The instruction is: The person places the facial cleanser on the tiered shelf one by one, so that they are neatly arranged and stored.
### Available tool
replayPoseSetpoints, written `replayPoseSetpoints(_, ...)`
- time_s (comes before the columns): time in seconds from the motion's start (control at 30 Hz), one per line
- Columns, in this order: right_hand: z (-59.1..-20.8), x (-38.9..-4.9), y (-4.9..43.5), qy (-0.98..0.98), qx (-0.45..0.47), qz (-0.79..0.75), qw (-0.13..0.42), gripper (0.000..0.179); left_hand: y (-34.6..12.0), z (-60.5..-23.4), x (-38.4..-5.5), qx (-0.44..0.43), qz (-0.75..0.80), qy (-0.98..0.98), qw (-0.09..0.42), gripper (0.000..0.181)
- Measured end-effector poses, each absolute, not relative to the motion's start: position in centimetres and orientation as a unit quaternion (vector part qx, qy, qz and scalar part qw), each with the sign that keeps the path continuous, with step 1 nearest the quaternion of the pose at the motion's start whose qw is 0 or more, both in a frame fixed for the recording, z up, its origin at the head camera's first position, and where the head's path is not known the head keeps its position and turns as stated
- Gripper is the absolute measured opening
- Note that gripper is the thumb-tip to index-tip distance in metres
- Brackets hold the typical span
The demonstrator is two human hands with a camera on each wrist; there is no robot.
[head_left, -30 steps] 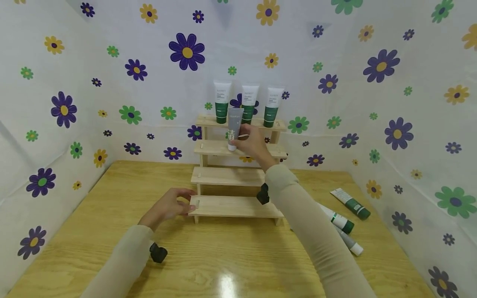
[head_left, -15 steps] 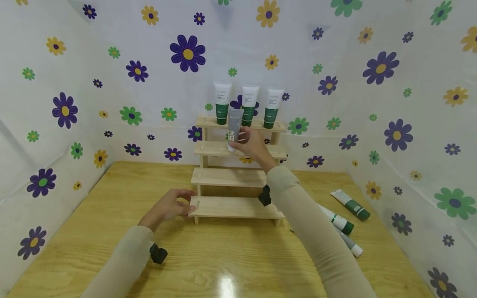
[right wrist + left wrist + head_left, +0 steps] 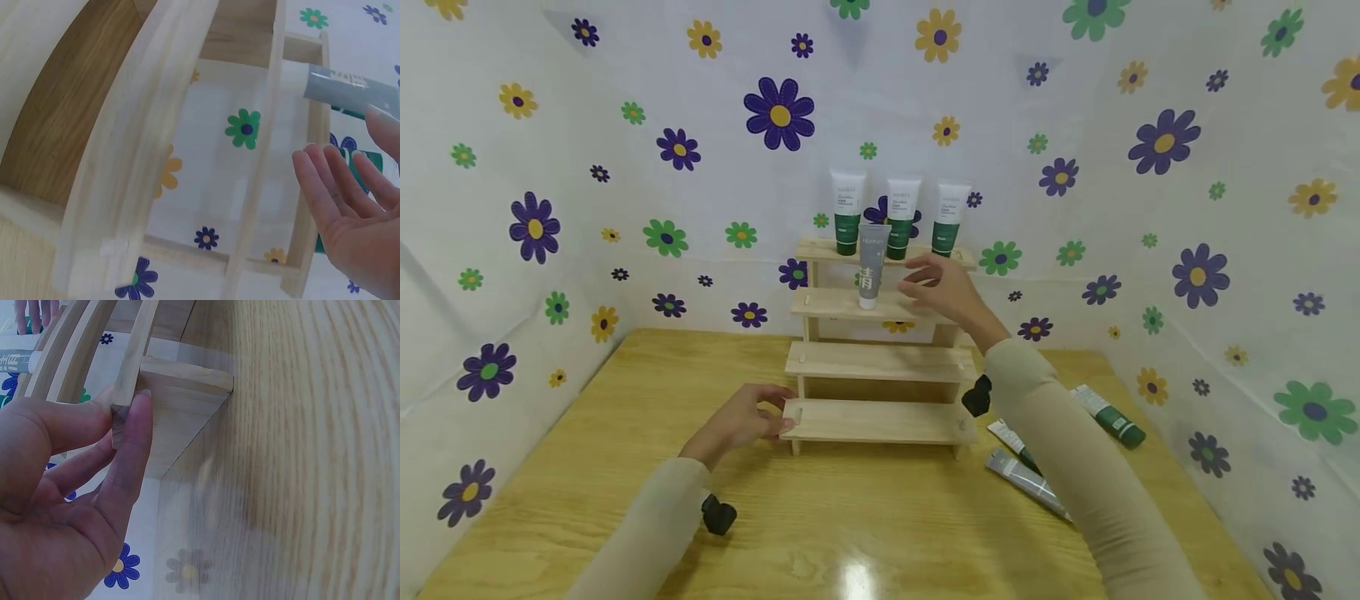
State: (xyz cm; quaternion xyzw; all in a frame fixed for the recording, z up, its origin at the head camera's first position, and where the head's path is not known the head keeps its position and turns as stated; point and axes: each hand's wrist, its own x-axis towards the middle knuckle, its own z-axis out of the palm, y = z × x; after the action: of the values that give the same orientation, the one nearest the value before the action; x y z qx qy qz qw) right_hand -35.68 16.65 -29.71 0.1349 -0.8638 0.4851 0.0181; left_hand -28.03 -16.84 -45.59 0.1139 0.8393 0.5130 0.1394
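Note:
A stepped wooden display stand (image 3: pixel 880 421) stands on the table. My left hand (image 3: pixel 741 423) pinches the left end of its lowest shelf, thumb on top and fingers below, as the left wrist view shows. A grey squeeze tube (image 3: pixel 871 265) stands upright on its cap on the second shelf from the top. Just right of it is my right hand (image 3: pixel 951 292), apart from the tube, fingers loosely extended around nothing. Behind, on the top shelf, three white-and-green squeeze tubes (image 3: pixel 847 212) stand in a row; the hand covers the foot of the rightmost.
On the table at right lie a white-and-green tube (image 3: pixel 1112 417), another tube (image 3: pixel 1009 435) partly hidden by the right sleeve, and a grey tube (image 3: pixel 1026 482). A flower-printed sheet (image 3: pixel 715 167) encloses the back and sides.
My right hand has let go of the grey tube and drawn away to the right; the tube stays upright on the shelf. My left hand keeps its place.

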Motion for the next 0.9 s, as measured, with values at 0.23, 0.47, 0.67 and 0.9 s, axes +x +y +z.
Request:
replayPoseSetpoints(0.23, -29.0, -34.6, 20.1, -0.887, 0.122, 0.445, 0.002, 0.046, -16.8, -45.7, -27.9, 0.112, 0.511, 0.841, 0.14, 0.05)
replayPoseSetpoints(0.47, -29.2, -33.6, 23.8, -0.904, 0.117, 0.41, 0.005, 0.045, -17.0, -45.6, -28.1, 0.117, 0.514, 0.838, 0.141, 0.052)
replayPoseSetpoints(0.67, -29.9, -32.8, 26.2, -0.922, 0.104, 0.373, -0.007, 0.041, -16.9, -45.6, -27.9, 0.11, 0.511, 0.84, 0.145, 0.052)
replayPoseSetpoints(0.9, -30.6, -31.6, 28.6, -0.935, 0.121, 0.333, -0.02, 0.036, -16.9, -45.7, -27.9, 0.124, 0.515, 0.837, 0.135, 0.05)
